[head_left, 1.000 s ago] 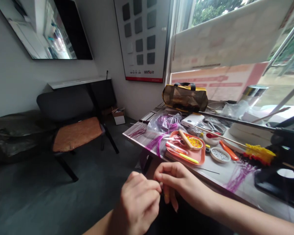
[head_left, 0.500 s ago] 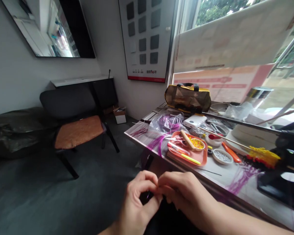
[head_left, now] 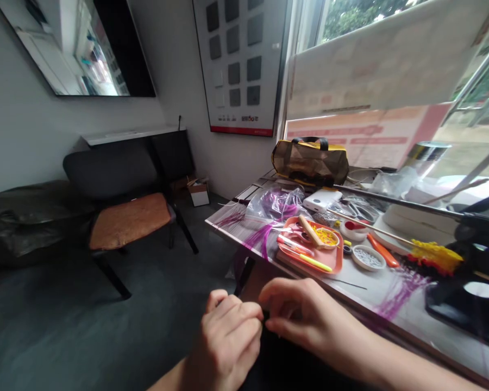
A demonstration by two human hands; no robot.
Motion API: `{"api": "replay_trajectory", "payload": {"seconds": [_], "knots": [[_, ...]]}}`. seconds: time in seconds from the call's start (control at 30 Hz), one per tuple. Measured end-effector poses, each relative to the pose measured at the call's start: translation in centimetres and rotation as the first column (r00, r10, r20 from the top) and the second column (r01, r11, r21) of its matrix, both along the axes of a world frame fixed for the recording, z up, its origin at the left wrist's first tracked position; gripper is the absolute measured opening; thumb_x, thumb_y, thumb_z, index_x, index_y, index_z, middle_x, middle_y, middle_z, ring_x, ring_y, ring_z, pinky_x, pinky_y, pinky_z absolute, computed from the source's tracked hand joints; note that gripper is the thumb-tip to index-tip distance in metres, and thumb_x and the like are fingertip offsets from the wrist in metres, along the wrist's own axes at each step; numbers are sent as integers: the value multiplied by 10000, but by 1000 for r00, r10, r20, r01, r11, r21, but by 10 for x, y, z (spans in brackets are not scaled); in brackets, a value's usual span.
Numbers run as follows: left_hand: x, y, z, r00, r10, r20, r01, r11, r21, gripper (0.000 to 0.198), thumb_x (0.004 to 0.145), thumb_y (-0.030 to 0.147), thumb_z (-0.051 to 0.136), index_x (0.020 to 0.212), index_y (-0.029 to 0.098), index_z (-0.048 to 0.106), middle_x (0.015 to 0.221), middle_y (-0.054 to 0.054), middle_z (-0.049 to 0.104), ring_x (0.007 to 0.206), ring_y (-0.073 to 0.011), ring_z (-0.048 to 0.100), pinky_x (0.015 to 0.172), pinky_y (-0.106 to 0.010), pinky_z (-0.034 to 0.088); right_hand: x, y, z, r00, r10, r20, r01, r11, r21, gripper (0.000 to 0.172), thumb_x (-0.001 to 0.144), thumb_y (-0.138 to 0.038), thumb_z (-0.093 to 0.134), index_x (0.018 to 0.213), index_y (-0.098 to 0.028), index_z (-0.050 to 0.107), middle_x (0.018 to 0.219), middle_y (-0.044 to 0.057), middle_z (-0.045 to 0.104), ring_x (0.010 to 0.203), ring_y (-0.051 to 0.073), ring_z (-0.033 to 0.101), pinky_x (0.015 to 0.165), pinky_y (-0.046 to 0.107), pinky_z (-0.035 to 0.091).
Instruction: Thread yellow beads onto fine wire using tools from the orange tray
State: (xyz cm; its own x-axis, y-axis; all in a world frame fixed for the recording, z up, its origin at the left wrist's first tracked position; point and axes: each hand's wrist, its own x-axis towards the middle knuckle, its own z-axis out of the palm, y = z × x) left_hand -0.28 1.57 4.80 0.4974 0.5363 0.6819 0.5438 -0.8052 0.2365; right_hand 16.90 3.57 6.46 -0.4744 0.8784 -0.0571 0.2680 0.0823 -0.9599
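Grip's curled on the left hand (head_left: 231, 335), contents can't be told; right hand (head_left: 307, 315) is held with thumb and forefinger parted. Orange tray (head_left: 336, 258) is parked just beyond, near the table (head_left: 427, 331) edge, could be knocked off if brushed.

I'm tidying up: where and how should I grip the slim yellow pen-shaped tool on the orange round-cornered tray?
Probably pinch the slim yellow pen-shaped tool around its middle, from above and the near side. It looks straight and lies along the near rim of the orange round-cornered tray, while slim reddish tools lie on its far side.
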Motion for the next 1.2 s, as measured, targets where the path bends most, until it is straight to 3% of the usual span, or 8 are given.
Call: {"api": "replay_trajectory", "payload": {"seconds": [0.13,0.23,0.4,0.47,0.57,0.7,0.87,1.2], "knots": [[3,-3,-11,993,106,50,-106,994,-11,171,755,-5,514,765,154,576,756,-19,664,630,-127,543,680,-311,335,-3,-4,-5,930,-83,358,-82,902,423,142,713,-28,586,681,-155,643,672,13,605,587,124,547,554,211,409],[5,-6,-17,988,142,52,-140,989,-46,179,757,-2,513,782,166,572,770,-13,658,654,-130,554,702,-311,341,-8,-5,-15,932,-108,347,-84,865,494,149,756,-51,574,677,-155,646,672,16,598,588,122,557,543,191,426],[4,-7,-18,988,142,61,-128,974,-188,166,769,24,507,720,180,540,715,12,634,628,-117,561,657,-278,377,-10,-10,-30,962,-110,251,-63,803,592,190,754,-48,480,678,-149,623,636,26,589,616,148,562,779,308,459],[2,-8,-20,987,157,35,-145,961,-237,157,771,47,512,707,188,540,735,5,633,664,-129,575,662,-274,398,-8,-13,-34,975,-99,199,-7,880,475,164,714,-62,482,633,-156,589,615,13,556,560,133,519,647,268,463],[-3,-13,-26,975,218,-47,-223,943,-249,120,757,105,548,803,211,581,934,-40,627,815,-174,582,721,-293,423,-6,-17,-40,991,-134,8,132,985,109,65,699,-154,527,642,-163,556,608,-8,522,547,119,477,516,219,395],[-3,-21,-33,973,231,11,-221,944,-243,159,744,103,509,844,213,566,857,-28,616,810,-182,565,810,-341,383,-8,-22,-50,947,-165,-276,76,949,-306,173,656,-306,601,628,-149,536,535,-38,472,464,86,411,473,212,332],[2,-25,-35,976,206,63,-189,960,-207,150,747,73,495,721,209,552,682,21,599,692,-151,556,838,-350,333,-14,-27,-58,889,-219,-403,21,896,-443,181,604,-297,647,570,-138,569,422,-49,472,415,72,394,485,209,310],[-4,-24,-34,987,154,-37,-158,969,-191,141,752,79,548,713,215,554,673,47,613,688,-136,554,891,-347,283,-17,-32,-72,817,-269,-510,-65,836,-545,80,582,-147,544,550,-114,610,422,-37,525,380,58,424,458,183,336]]}}
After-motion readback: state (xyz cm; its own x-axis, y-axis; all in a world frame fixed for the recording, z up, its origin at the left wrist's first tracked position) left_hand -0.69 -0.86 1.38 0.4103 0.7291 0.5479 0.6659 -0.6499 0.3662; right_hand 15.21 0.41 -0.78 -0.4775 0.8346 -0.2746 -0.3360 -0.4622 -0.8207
